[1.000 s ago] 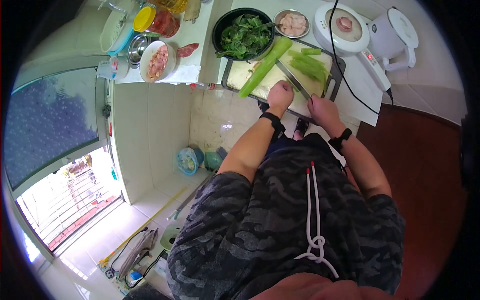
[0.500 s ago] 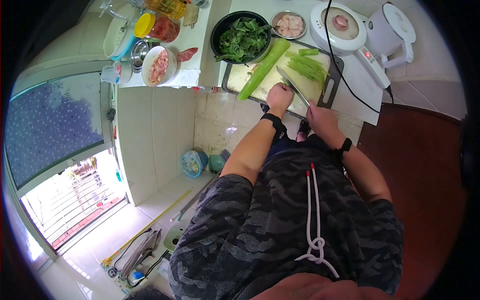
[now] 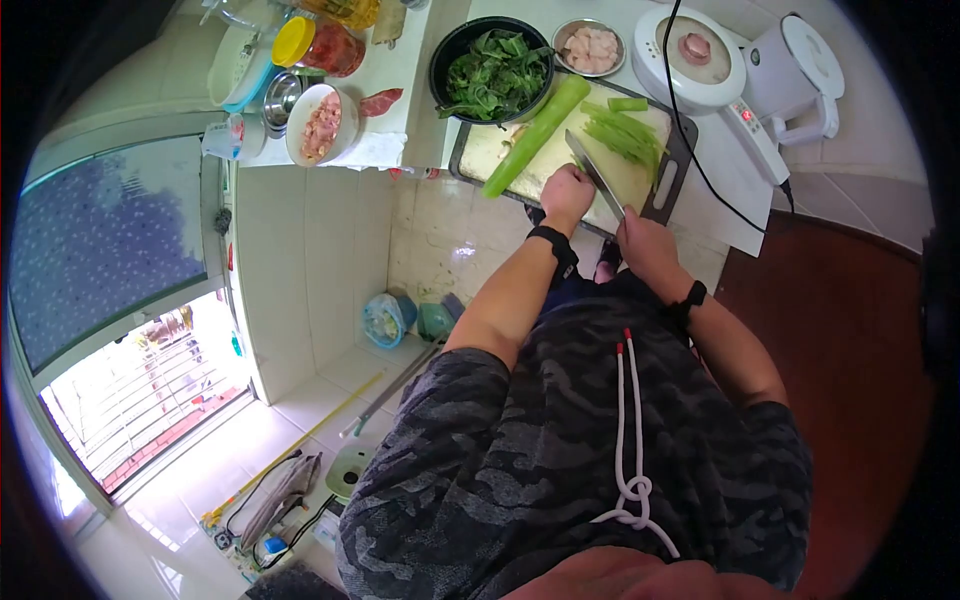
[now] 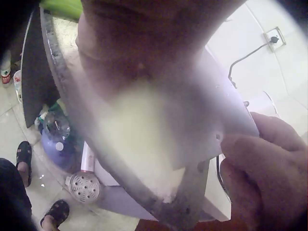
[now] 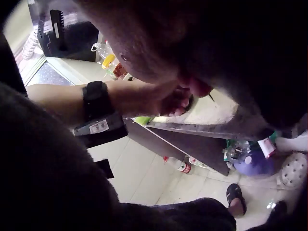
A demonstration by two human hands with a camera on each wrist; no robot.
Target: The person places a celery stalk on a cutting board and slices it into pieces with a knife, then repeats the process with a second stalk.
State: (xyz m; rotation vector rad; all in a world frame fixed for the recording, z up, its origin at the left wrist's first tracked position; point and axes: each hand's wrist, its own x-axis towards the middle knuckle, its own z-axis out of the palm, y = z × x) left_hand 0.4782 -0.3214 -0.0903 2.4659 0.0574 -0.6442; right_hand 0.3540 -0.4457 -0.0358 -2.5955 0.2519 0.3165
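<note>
In the head view, my right hand (image 3: 648, 243) grips the handle of a kitchen knife (image 3: 597, 172), its blade slanting over the cutting board (image 3: 480, 150). My left hand (image 3: 567, 193) sits at the board's near edge with curled fingers, close beside the blade. I cannot tell what lies under those fingers. Left of the knife is a long, peeled green stalk (image 3: 535, 140), and right of it a heap of thin green slices (image 3: 622, 135) with a short cut piece (image 3: 627, 104) behind. The left wrist view shows the right hand (image 4: 262, 168) near the blurred blade (image 4: 207, 125).
Behind the board stand a black bowl of leaves (image 3: 490, 75) and a metal dish of pale meat pieces (image 3: 590, 48). A white electric cooker (image 3: 690, 60) and a kettle (image 3: 800, 70) are at the right, with a black cord (image 3: 690, 150) hanging across. A bowl of chopped meat (image 3: 322, 125) stands left.
The knife has drawn back slightly toward me from its place near the stalk a second ago, with the right hand still on it. The left hand stays beside the blade.
</note>
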